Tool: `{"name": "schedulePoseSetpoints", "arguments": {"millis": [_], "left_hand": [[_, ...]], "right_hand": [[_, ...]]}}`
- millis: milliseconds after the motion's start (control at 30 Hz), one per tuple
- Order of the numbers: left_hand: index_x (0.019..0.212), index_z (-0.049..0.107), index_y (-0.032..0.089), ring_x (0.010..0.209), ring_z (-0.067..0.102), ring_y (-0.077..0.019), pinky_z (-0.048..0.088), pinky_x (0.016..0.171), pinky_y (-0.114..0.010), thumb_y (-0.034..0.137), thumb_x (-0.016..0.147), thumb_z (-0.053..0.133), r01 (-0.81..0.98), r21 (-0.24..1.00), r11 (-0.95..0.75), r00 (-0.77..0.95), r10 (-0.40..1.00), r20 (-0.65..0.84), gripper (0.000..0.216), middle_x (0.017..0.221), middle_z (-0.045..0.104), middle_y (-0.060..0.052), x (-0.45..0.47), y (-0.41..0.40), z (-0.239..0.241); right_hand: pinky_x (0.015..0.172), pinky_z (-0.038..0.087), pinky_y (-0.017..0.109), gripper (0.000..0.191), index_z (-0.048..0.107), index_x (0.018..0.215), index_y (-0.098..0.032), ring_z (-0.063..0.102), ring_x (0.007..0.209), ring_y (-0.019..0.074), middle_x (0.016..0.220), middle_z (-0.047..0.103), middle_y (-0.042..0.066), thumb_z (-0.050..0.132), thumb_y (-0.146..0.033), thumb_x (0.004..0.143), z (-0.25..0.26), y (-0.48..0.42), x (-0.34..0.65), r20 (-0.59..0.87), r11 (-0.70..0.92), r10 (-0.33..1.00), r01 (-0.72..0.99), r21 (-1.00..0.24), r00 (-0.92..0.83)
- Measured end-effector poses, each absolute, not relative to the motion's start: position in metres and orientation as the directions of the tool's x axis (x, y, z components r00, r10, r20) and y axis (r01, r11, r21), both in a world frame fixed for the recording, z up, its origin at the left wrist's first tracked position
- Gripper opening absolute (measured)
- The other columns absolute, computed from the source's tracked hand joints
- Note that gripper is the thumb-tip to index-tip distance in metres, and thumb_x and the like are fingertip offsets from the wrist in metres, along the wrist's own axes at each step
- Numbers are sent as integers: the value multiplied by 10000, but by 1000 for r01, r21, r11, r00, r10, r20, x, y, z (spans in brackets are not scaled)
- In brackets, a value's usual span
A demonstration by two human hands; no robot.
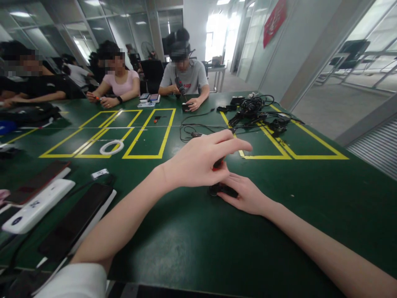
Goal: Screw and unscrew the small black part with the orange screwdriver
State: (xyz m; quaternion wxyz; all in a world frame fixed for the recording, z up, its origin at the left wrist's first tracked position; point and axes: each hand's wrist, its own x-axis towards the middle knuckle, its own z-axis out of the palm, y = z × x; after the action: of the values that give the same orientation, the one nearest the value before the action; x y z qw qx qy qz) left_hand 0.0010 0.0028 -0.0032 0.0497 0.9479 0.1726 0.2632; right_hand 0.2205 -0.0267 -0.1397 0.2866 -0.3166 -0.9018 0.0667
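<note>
My left hand (201, 159) is at the middle of the green table, its index finger stretched forward over the others. Its thumb and curled fingers close round a small black-and-red thing (218, 164), mostly hidden by the hand, so I cannot make out its kind. Just below and to the right, my right hand (248, 193) grips a small black object (228, 189) low against the tabletop. The fingers of both hands meet there, the left thumb over the right fingertips. Whether the red-and-black thing touches the black object is hidden.
Behind my hands lies a heap of black cables (251, 107). A roll of white tape (111, 147) sits inside yellow taped outlines. Phones and a white power bank (39, 205) lie at left. Across the table, a person (186, 78) holds a power drill (180, 87).
</note>
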Motion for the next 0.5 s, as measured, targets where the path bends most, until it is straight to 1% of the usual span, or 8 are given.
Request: {"name": "schedulePoseSetpoints", "arguments": {"millis": [100, 200, 300, 433, 500], "left_hand": [[1365, 582, 200, 932, 657, -143, 508, 743, -230, 90, 918, 463, 336, 172, -926, 794, 377, 478, 475, 1208, 649, -80, 2, 2, -4], [1386, 569, 201, 950, 659, -158, 513, 777, -251, 118, 929, 481, 334, 145, -931, 797, 361, 485, 473, 1165, 665, -75, 4, 2, -5], [1360, 590, 185, 987, 654, -176, 516, 819, -269, 97, 898, 488, 317, 133, -939, 808, 341, 479, 481, 1135, 668, -81, 6, 1, -3], [1386, 575, 190, 912, 654, -155, 494, 725, -247, 91, 927, 447, 406, 159, -900, 784, 432, 446, 487, 1192, 645, -88, 9, 0, 0], [1390, 573, 192, 898, 655, -155, 487, 708, -247, 118, 946, 457, 424, 160, -891, 780, 449, 436, 464, 1178, 652, -82, 9, -1, 0]], "right_hand": [[742, 627, 424, 148, 631, 1115, -172, 738, 891, 292, 993, 771, 130, 596, -258, 1001, -140, -27, 220, 480, 795, 604, 528, -299, -636], [748, 630, 427, 157, 633, 1129, -174, 741, 902, 294, 1008, 775, 131, 597, -258, 1000, -140, -27, 220, 491, 800, 597, 520, -301, -634], [745, 633, 427, 173, 636, 1148, -173, 744, 904, 293, 1030, 782, 136, 595, -255, 1001, -140, -26, 220, 498, 806, 589, 511, -299, -637], [726, 631, 430, 160, 633, 1125, -158, 736, 865, 289, 980, 776, 137, 580, -249, 1004, -140, -26, 220, 492, 806, 589, 515, -292, -641], [725, 628, 425, 152, 634, 1117, -162, 736, 862, 286, 972, 775, 133, 576, -246, 1005, -139, -25, 220, 491, 803, 592, 520, -290, -640]]}}
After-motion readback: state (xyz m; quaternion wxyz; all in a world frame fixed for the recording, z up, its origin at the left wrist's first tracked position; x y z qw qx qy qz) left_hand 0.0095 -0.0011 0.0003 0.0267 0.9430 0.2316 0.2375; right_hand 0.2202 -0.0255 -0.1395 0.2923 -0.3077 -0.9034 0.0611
